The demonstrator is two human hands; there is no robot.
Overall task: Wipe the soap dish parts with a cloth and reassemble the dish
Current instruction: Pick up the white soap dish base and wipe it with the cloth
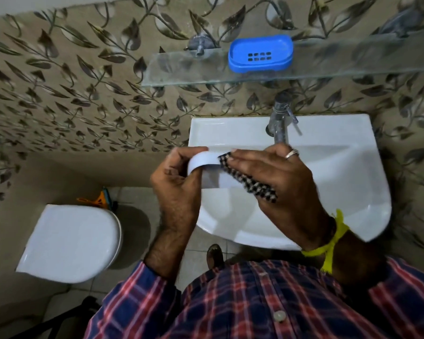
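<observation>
My left hand (179,174) grips a white soap dish part (206,165) over the left side of the white sink (353,192). My right hand (279,177) lies flat with straight fingers on a black-and-white checked cloth (252,182), pressing it against the white part. Most of the cloth is hidden under the palm. The blue soap dish part (261,53), with drain slots in its middle, rests on the glass shelf (181,69) above the sink.
A chrome tap (279,121) stands at the back of the sink, just beyond my right hand. A white toilet with its lid shut (71,243) is at the lower left. Orange and blue items (103,196) lie on the floor behind it.
</observation>
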